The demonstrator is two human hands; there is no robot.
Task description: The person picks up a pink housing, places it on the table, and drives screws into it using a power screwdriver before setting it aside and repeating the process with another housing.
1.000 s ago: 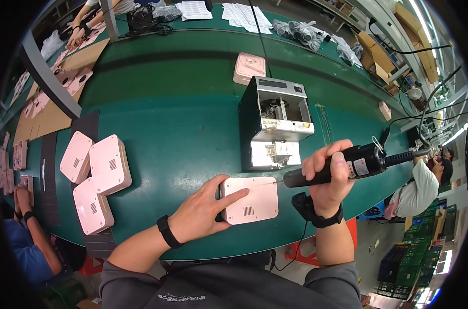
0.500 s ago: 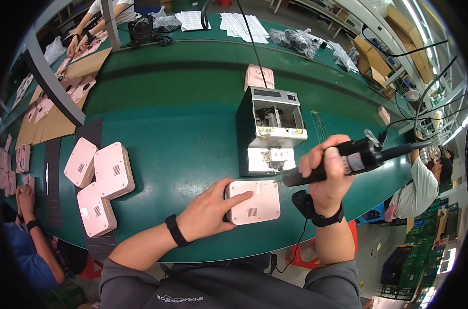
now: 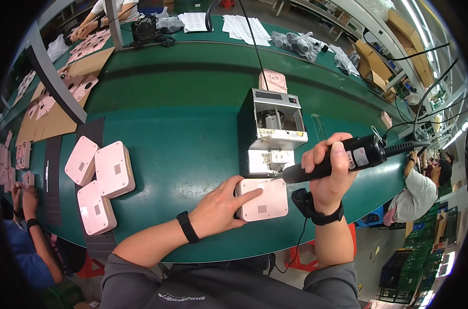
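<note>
My left hand (image 3: 218, 202) grips a pink, box-shaped plastic housing (image 3: 271, 206) by its left side, the index finger stretched over its top. The housing lies on the green table, with a small slotted grille and corner screw holes facing up. A black corded electric screwdriver (image 3: 365, 153) is in my right hand (image 3: 332, 167), fingers wrapped round it. Its tip end points left, at the front of a screw feeder (image 3: 272, 123) and close to the housing's far edge. I cannot tell whether the tip touches anything.
Three more pink housings (image 3: 115, 170) lie at the left, partly overlapping. Another pink part (image 3: 273, 81) sits behind the feeder. Cardboard (image 3: 48, 121) with pink panels lies far left. Co-workers sit at the left (image 3: 30, 252) and right (image 3: 421, 180). Papers (image 3: 245, 29) and bagged parts (image 3: 298, 44) line the far bench.
My left hand and the housing have shifted slightly right and away from me. The screwdriver remains by the feeder's front. The pink part behind the feeder has moved right.
</note>
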